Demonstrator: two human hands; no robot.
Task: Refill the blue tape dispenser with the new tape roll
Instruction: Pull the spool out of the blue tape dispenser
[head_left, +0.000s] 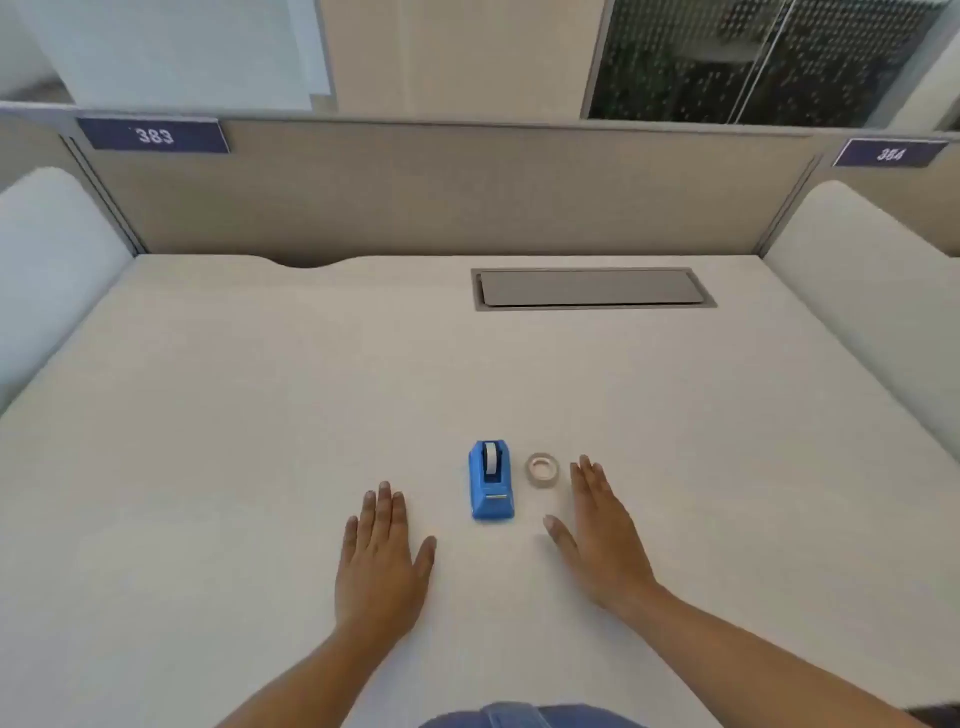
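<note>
**On the desk, refill not yet begun**

Leftmost, the left hand (382, 558) lies flat on the desk (260, 415), fingers spread, holding nothing. Just right of it stands the blue tape dispenser (491, 480), upright, a whitish roll seated in its cradle. Beside that lies the new tape roll (542, 470), flat and untouched. The right hand (605, 535) rests empty near it. Judging by this, every step remains: removing, loading, threading.

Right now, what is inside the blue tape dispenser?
A pale roll or core sits in the blue tape dispenser; only its top shows, so the tape left is hidden. The new tape roll lies outside it.
</note>
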